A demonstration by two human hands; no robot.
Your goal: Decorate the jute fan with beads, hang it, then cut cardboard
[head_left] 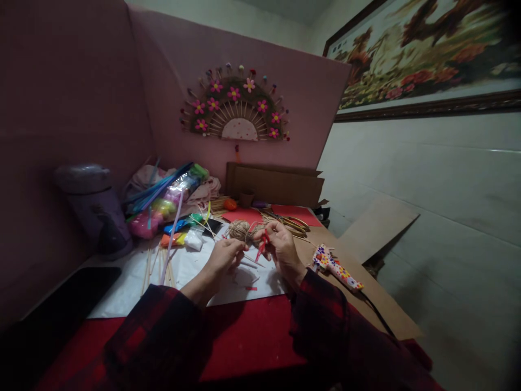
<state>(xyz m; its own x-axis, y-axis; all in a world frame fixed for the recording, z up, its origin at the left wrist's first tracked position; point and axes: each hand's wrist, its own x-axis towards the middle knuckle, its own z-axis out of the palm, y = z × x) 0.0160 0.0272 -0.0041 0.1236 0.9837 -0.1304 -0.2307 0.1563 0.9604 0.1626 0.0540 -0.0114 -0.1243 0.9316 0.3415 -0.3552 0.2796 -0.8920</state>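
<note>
My left hand (224,258) is closed in a pinch over the white sheet (195,285). A thin strand, apparently twine, runs from its fingertips toward the right hand. Close by, my right hand (284,254) pinches a red strip (260,251), twisted or folded, whose loose end hangs down between the hands. Just behind the fingers lies a ball of brown twine (239,230). A pale thin stick (256,262) shows below the fingertips; whether a hand touches it, I cannot tell. On the sheet beneath lies a small red scrap (251,289).
A flower-patterned glue gun (337,269) with a cord lies on cardboard at right. Scissors (291,221) rest behind my right hand. Coloured clay packets (183,233), thin sticks (169,266), a purple cup (97,217) and a dark flat object (77,293) stand or lie left.
</note>
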